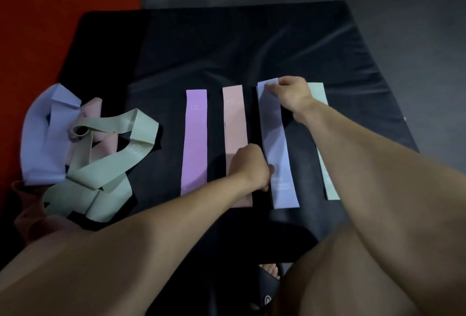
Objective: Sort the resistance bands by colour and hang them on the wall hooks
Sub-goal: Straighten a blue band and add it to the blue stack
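Four bands lie in a row on the black mat (227, 45): purple band (194, 144), pink band (235, 124), lavender band (277, 146), green band (325, 164). Right hand (292, 96) pinches the lavender band's far end, fingers clamped on its corner. Left hand (252, 166) is curled at its near left edge, thumb apparently pressing on it. Unsorted pile (80, 154) sits well apart at left. Step looks like laying lavender flat: pull both ends taut, keep it parallel, not touching pink. No wall hooks in view.
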